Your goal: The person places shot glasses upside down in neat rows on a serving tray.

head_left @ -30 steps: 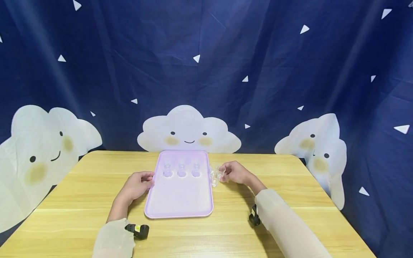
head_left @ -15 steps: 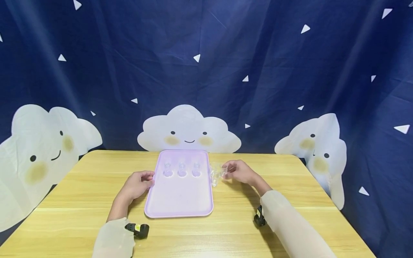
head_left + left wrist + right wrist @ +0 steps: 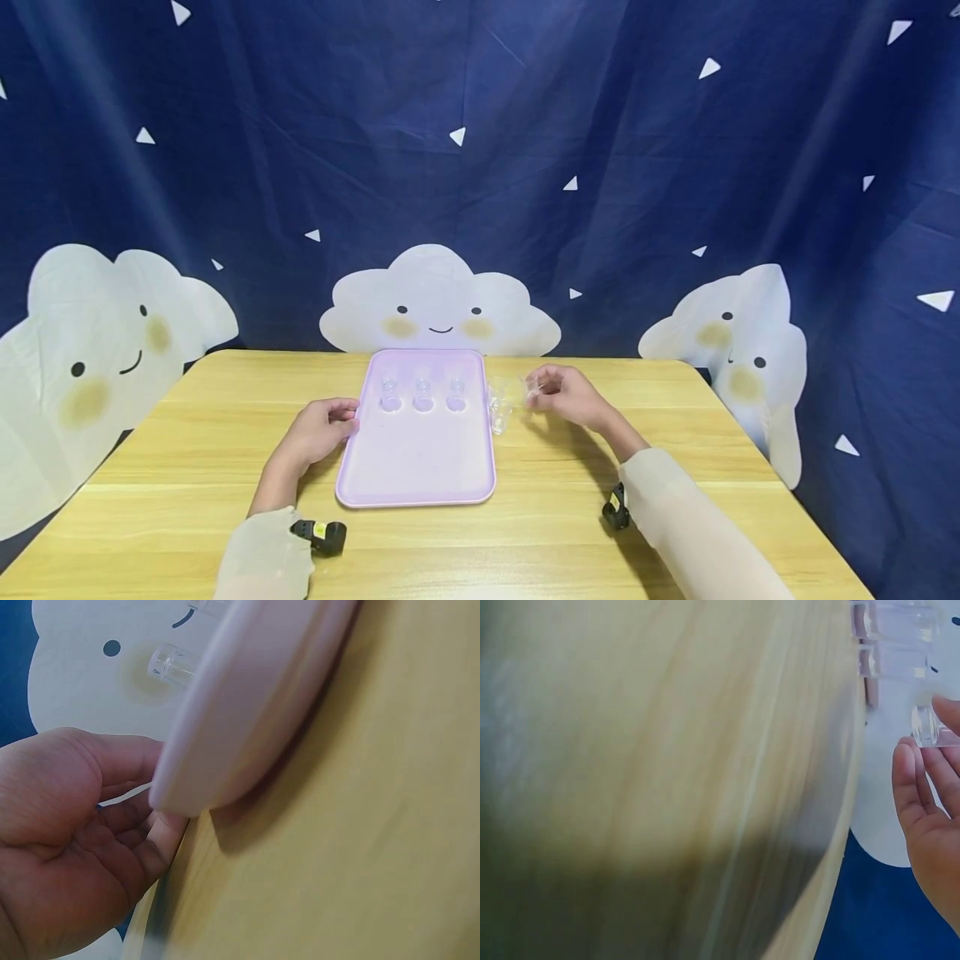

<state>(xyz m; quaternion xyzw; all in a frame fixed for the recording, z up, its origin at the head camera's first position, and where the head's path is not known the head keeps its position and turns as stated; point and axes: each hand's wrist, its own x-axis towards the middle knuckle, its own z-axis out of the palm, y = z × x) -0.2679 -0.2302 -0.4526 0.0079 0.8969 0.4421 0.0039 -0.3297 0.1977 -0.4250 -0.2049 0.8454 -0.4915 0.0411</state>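
Note:
A lilac tray lies on the table, and my left hand holds its left rim; in the left wrist view, fingers of the left hand meet the tray's edge. Three small clear glasses stand in a row across the tray's far half. To the right of the tray, my right hand pinches another small clear glass between thumb and fingers. The right wrist view shows this glass raised off the table, partly covered by the right hand.
Several more clear glasses stand close together along the tray's right edge, overlapping in view. The wooden table reaches back to a dark blue curtain printed with clouds. Black wrist cameras stick out from both sleeves.
My right hand has drawn away from the cluster of glasses, rightward and slightly up, carrying one glass. My left hand and the tray have stayed in place.

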